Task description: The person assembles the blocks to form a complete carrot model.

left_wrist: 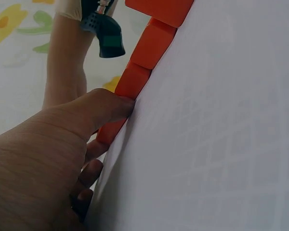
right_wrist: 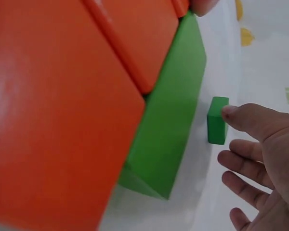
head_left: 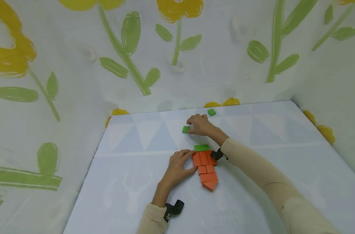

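Observation:
Orange blocks lie flat and close together on the table, ending in a pointed orange block at the near end. A long green block lies along their far edge. My left hand rests at the left side, index finger and thumb touching the orange blocks; in the left wrist view its thumb presses on their side. My right hand is beyond the long block, at a small green block. In the right wrist view its thumb overlaps that block, fingers spread apart.
Another small green block lies near the table's far edge, beyond the right hand. The white table has pale blue triangles. Flower-patterned walls rise at the back and sides. Each wrist wears a black camera.

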`<state>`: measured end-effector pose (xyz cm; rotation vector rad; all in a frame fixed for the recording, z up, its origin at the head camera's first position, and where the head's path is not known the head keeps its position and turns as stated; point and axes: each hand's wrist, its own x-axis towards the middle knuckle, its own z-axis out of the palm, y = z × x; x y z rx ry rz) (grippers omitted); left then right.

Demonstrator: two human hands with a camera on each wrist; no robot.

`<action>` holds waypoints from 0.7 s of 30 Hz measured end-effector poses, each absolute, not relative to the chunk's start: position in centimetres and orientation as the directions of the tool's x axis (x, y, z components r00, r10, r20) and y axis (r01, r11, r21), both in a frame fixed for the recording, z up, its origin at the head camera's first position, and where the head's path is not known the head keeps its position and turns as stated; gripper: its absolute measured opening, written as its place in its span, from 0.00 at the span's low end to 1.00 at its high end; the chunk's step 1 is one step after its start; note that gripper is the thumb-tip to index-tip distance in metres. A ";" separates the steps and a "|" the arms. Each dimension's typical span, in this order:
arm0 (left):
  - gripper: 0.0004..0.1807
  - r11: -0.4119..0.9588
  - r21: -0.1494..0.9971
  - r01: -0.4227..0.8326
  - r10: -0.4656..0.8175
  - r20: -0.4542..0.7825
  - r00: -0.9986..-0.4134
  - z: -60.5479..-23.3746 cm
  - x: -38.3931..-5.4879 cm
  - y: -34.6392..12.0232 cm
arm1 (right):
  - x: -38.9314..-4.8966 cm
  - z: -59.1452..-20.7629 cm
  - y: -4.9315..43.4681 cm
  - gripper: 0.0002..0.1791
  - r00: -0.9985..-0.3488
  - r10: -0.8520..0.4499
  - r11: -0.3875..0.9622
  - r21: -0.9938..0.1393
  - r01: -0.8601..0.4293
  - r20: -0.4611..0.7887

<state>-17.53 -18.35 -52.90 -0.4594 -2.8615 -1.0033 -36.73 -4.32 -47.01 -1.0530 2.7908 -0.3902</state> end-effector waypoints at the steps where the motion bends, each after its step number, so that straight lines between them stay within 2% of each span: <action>1: 0.32 0.741 0.597 0.306 0.256 0.171 -0.952 -52.9 -17.5 -18.3 | -36.8 -47.2 -4.5 0.22 -0.745 -0.665 0.724 -0.282 -0.630 -0.044; 4: 0.32 0.740 0.600 0.305 0.255 0.169 -0.952 -52.7 -17.4 -18.3 | -37.0 -47.7 -4.9 0.19 -0.728 -0.683 0.711 -0.273 -0.649 -0.049; 9: 0.32 0.750 0.589 0.300 0.256 0.160 -0.953 -52.5 -17.3 -18.1 | -36.3 -47.1 -4.3 0.16 -0.678 -0.735 0.646 -0.295 -0.705 0.012; 13: 0.31 0.759 0.577 0.301 0.260 0.156 -0.953 -52.4 -17.5 -18.1 | -34.8 -45.8 -3.2 0.16 -0.600 -0.795 0.542 -0.346 -0.766 0.083; 17: 0.31 0.754 0.581 0.306 0.259 0.165 -0.952 -52.4 -17.5 -18.3 | -33.4 -45.2 -2.2 0.16 -0.507 -0.853 0.445 -0.334 -0.831 0.123; 21: 0.31 0.749 0.584 0.312 0.261 0.173 -0.950 -52.6 -17.5 -18.4 | -32.5 -45.5 -1.3 0.16 -0.478 -0.872 0.429 -0.305 -0.851 0.106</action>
